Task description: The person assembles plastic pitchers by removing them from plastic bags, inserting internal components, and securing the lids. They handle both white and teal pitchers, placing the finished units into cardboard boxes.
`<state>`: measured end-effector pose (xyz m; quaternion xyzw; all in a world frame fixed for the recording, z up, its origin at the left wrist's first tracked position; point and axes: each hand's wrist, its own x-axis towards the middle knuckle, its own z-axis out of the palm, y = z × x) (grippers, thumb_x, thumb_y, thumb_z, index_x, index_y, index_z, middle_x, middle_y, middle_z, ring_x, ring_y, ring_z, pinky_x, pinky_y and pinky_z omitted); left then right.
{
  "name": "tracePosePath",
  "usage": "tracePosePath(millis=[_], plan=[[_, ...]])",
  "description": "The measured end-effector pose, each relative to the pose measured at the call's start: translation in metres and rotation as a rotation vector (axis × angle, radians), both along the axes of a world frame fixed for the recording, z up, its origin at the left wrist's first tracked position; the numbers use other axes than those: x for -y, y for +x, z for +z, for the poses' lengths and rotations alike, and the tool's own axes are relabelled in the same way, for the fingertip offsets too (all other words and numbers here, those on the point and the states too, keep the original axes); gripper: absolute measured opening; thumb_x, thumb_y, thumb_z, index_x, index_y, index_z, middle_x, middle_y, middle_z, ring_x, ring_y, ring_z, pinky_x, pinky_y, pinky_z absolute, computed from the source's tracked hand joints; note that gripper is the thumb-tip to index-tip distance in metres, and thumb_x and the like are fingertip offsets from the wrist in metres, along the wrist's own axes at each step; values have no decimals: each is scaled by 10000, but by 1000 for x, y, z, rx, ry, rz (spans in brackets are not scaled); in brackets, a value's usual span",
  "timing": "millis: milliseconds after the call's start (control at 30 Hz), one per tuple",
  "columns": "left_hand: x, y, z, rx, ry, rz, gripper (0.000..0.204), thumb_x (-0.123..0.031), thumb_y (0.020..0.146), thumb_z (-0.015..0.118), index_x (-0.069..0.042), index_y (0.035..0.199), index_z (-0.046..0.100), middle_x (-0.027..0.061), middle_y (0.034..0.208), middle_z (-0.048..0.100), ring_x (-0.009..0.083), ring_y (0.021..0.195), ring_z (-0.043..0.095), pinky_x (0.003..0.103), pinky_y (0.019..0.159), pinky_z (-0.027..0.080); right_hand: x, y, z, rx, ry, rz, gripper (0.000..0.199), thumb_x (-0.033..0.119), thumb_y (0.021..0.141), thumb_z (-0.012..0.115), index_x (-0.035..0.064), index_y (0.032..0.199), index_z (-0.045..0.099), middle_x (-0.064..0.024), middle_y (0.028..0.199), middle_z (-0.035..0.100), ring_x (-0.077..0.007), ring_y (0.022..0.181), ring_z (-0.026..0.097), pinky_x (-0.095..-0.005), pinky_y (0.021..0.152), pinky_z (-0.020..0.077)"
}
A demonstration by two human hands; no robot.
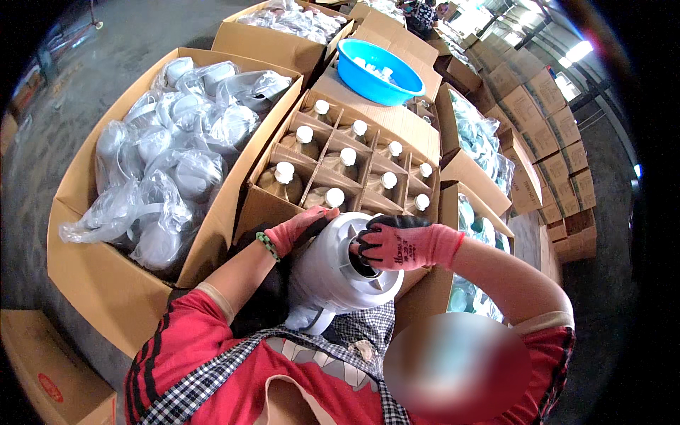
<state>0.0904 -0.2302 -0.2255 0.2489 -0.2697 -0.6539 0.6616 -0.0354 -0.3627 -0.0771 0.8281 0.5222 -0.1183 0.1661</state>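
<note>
A light grey plastic vacuum jug (315, 273) with a round dark mouth and a side handle is tilted up against my body. My left hand (301, 232), in a pink and black glove, grips the jug's far left side. My right hand (400, 244), gloved the same way, is closed over the mouth. Its fingertips bend in at the dark rim, and what they pinch is hidden. Just beyond the jug stands a carton (265, 202) with cardboard dividers, holding several bottles (347, 163) with white caps.
To the left, a large open carton (120, 312) holds several grey plastic parts in clear bags. A blue basin (386, 91) with small white pieces sits on cardboard at the back. Cartons with teal bagged parts (471, 134) stand on the right, before stacked boxes (538, 120).
</note>
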Motion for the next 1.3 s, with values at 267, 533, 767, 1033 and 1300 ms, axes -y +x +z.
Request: tracePosePath(millis=[267, 533, 767, 1033, 1300], plan=[[15, 18, -50, -424, -16, -169, 292, -257, 855, 463, -65, 1074, 493, 48, 973, 555, 110, 875, 513, 255, 802, 420, -42, 6, -18, -74, 90, -1194, 288, 278, 775, 508, 9, 696, 574, -174, 623, 557, -320, 623, 584, -387, 559, 468], [22, 8, -27, -223, 142, 3, 431, -393, 846, 447, -28, 1072, 493, 75, 964, 579, 146, 821, 565, 272, 753, 454, -1, 22, -46, -650, 622, -1807, 161, 175, 690, 561, 66, 578, 602, -65, 505, 565, -141, 469, 577, -261, 441, 439], [20, -11, -18, -84, 159, 166, 455, -413, 830, 474, -9, 1034, 522, 59, 907, 592, 128, 782, 556, 251, 719, 441, 1, -25, -44, 78, 245, -1122, 148, 178, 711, 568, 39, 665, 591, -147, 677, 598, -243, 566, 593, -338, 507, 460], [-4, 0, -52, 235, 80, 431, 377, -315, 859, 451, 10, 1038, 518, 60, 959, 565, 147, 876, 516, 236, 778, 403, -139, -140, -97, -810, 1845, -1936, 441, 434, 758, 576, 6, 859, 570, 7, 669, 524, -83, 644, 480, -231, 604, 391], [-110, -101, 35, 1486, 216, 312, 607, -350, 672, 639, 21, 1090, 401, 206, 1042, 463, 311, 1002, 464, 362, 854, 375, -137, -141, -125, -672, 2429, -1860, 264, 289, 763, 614, 30, 737, 576, -11, 631, 554, -81, 554, 496, -216, 512, 395]])
